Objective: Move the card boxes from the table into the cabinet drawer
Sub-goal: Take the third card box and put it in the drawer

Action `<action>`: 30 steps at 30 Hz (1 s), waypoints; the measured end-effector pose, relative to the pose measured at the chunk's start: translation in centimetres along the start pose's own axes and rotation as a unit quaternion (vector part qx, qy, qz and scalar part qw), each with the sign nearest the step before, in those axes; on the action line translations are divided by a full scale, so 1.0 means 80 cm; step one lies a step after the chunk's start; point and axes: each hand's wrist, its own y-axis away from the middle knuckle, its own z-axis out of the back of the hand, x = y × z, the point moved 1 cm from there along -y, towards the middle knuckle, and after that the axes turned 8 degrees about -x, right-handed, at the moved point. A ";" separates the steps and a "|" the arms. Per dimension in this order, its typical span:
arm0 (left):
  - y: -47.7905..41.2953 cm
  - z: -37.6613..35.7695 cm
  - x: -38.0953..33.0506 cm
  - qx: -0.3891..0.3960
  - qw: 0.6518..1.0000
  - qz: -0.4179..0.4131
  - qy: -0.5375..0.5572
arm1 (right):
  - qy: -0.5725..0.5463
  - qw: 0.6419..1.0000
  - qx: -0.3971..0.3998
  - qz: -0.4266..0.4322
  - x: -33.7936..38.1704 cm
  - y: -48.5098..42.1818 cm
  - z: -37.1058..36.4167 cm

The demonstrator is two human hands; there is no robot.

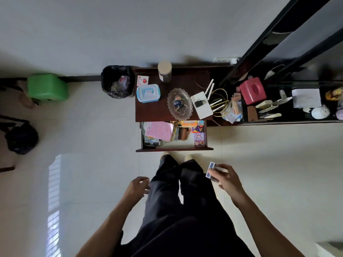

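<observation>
I stand in front of a dark wooden cabinet (pixel 152 112) whose drawer (pixel 174 149) is pulled out toward me. Inside the drawer lie pink paper (pixel 159 130), colourful card boxes (pixel 199 139) along its right side and other clutter. My right hand (pixel 227 179) holds a blue-backed card box (pixel 210 170) at hip height, below and to the right of the drawer. My left hand (pixel 138 186) hangs beside my left thigh with its fingers loosely curled around nothing.
On the cabinet top stand a blue-and-white lidded box (pixel 148 93), a glass dish (pixel 179 103), a white router (pixel 201 104) and a jar (pixel 164 71). A black bin (pixel 117 81) and green stool (pixel 47 87) stand left. A cluttered black table (pixel 289 119) lies right.
</observation>
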 end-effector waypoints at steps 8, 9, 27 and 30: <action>-0.097 -0.063 -0.009 0.004 0.998 0.064 0.020 | 0.126 0.992 -0.003 -0.012 -0.009 -0.151 -0.062; -0.117 -0.072 -0.006 0.003 0.997 0.077 0.025 | 0.150 0.989 -0.003 -0.010 -0.013 -0.176 -0.071; -0.583 -0.229 0.070 -0.111 0.894 0.293 0.322 | 0.341 0.933 -0.108 0.023 -0.176 -0.620 -0.260; -0.610 -0.240 0.071 -0.128 0.886 0.282 0.345 | 0.402 0.908 -0.112 0.035 -0.195 -0.644 -0.272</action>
